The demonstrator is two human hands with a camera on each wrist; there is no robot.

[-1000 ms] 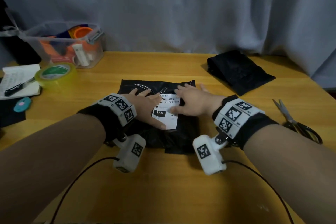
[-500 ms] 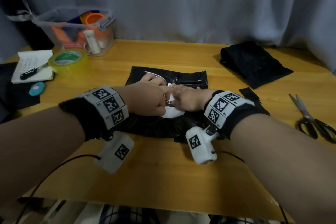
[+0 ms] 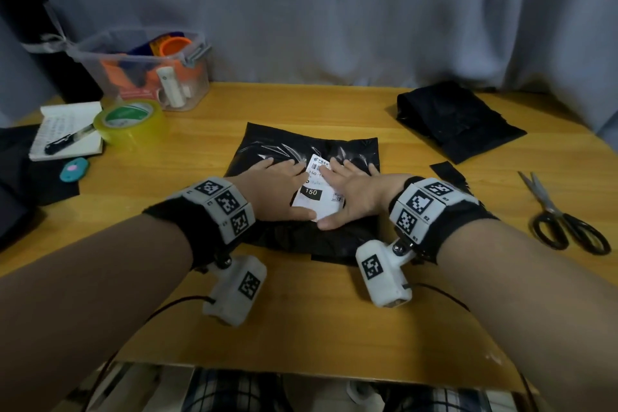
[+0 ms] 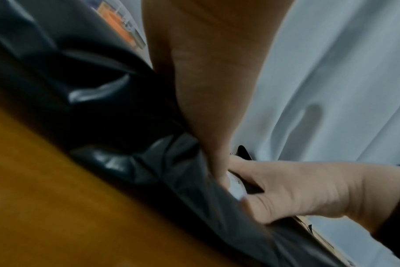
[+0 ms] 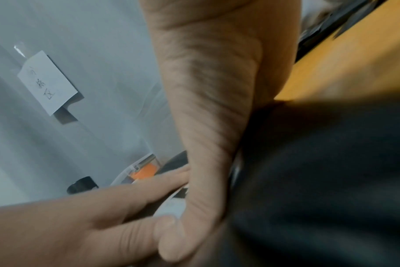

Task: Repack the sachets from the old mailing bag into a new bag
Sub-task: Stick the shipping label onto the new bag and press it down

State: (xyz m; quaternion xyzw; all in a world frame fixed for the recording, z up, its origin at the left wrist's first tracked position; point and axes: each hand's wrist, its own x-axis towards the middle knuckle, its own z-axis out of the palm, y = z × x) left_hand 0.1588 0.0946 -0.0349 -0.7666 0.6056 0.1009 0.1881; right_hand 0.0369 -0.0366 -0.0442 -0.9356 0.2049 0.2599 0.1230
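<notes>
A black mailing bag (image 3: 267, 150) lies flat at the table's middle, with a white shipping label (image 3: 316, 192) on its top face. My left hand (image 3: 284, 191) lies flat on the label's left side with straight fingers. On the label's right side my right hand (image 3: 354, 192) presses down the same way. The two thumbs nearly meet at the label's near edge. In the left wrist view my left thumb presses the black bag (image 4: 107, 112), with the right hand (image 4: 297, 189) beside it. In the right wrist view the bag (image 5: 320, 180) fills the right side. No sachets show.
A folded pile of black bags (image 3: 458, 120) lies at the back right. Scissors (image 3: 561, 217) lie at the right edge. At the back left stand a clear box of supplies (image 3: 147, 70), a yellow tape roll (image 3: 130, 120), a notepad with a pen (image 3: 67, 134) and a small blue object (image 3: 74, 169).
Half a second ago my hands were bunched together over the label. Now both lie spread flat on either side of it, and more of the label shows.
</notes>
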